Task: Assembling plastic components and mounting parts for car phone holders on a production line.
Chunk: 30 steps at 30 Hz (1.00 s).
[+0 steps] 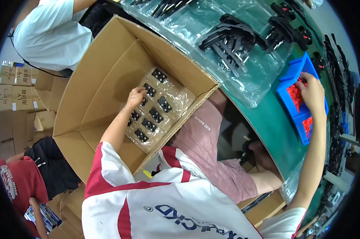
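My left hand [136,97] reaches into a large open cardboard box [96,75]. Its fingers are closed beside a black part [149,90] with round dark spots; what they hold, if anything, I cannot make out. Several such black parts [164,104] lie spaced out in a clear plastic tray [176,89] inside the box. Far to the right, my right hand [310,88] dips into a blue bin [286,93] of small red parts [294,96]. Its fingers are bent together among them, with the tips partly hidden.
On the green table [263,119], clear plastic sheeting [247,91] lies under black bracket-like parts [231,40]. A person in a light shirt [52,36] is beyond the box. Another in a red shirt [24,187] is at lower left, near stacked cartons [22,97].
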### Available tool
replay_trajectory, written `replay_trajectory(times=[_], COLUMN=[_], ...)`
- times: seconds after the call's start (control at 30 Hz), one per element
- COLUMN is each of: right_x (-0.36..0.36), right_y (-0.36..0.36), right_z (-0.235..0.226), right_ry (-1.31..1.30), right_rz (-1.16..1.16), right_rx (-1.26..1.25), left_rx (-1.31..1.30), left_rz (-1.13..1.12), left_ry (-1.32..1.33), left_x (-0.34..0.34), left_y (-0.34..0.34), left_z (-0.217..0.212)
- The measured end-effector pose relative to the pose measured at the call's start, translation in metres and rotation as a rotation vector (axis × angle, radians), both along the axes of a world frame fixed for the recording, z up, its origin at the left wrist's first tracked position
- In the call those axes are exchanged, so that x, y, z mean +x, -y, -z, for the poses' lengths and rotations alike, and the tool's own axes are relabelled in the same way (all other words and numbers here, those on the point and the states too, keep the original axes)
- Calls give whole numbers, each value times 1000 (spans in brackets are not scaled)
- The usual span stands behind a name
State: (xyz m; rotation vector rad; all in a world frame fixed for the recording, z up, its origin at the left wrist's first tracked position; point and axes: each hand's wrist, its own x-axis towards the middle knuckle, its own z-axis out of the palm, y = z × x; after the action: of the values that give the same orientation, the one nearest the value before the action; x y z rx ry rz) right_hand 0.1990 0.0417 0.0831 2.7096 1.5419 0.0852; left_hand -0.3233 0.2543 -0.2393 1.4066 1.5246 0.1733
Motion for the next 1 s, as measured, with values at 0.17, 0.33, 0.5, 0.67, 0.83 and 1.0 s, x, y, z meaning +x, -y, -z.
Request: replay_trajectory(times=[0.17, 0.33, 0.5, 0.67, 0.83, 1.0], right_x=[-7, 1, -36, -74, -111, -125], right_y=[8, 37, 86, 166, 158, 155], right_z=[6, 10, -7, -3, 27, 37], right_ry=[135, -36, -398, -549, -794, -974], right_rz=[-43, 168, 305, 479, 579, 479], right_rx=[216, 388, 669, 740, 1162, 1242], left_rx=[-165, 4, -3, -92, -351, -28], left_rz=[151, 363, 501, 546, 266, 448], left_ry=[-171, -274, -268, -352, -415, 593], left_x=[-17, 16, 37, 97, 64, 32], left_y=[24, 75, 67, 60, 62, 54], left_z=[96, 173, 235, 211, 254, 218])
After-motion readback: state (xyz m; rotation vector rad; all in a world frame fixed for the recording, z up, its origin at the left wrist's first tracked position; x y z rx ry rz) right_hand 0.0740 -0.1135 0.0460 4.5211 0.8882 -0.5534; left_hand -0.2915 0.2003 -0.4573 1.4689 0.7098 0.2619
